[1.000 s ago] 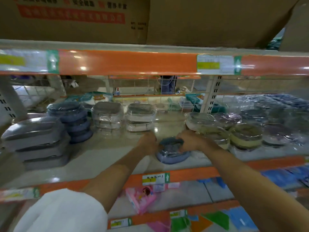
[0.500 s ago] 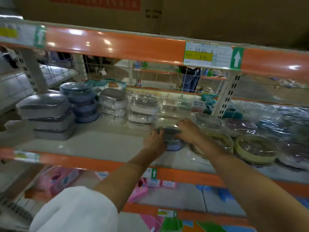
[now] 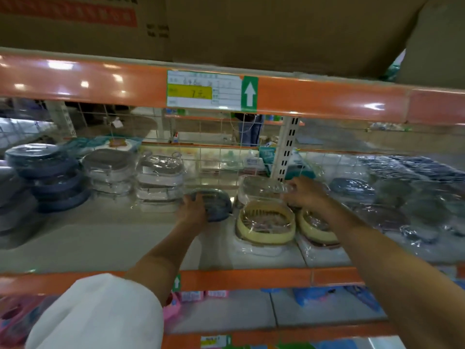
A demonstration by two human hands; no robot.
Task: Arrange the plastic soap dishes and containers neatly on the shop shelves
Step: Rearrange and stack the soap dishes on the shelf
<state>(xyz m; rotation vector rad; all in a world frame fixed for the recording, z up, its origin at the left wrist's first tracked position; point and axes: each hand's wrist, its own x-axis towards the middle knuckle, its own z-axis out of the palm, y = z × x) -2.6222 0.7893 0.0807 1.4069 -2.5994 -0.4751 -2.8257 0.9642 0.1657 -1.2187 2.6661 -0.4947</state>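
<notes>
Blue soap dish in left hand on shelf

Both arms reach fwd: left hand fingers curled gripping, right hand fingers curled, higher & further right.

Ceiling lights are glinting off the orange shelf edge carrying a price label, while brown cardboard boxes are sitting above it, a wire mesh back panel is showing another aisle behind, and a slotted white upright is standing at centre.
</notes>
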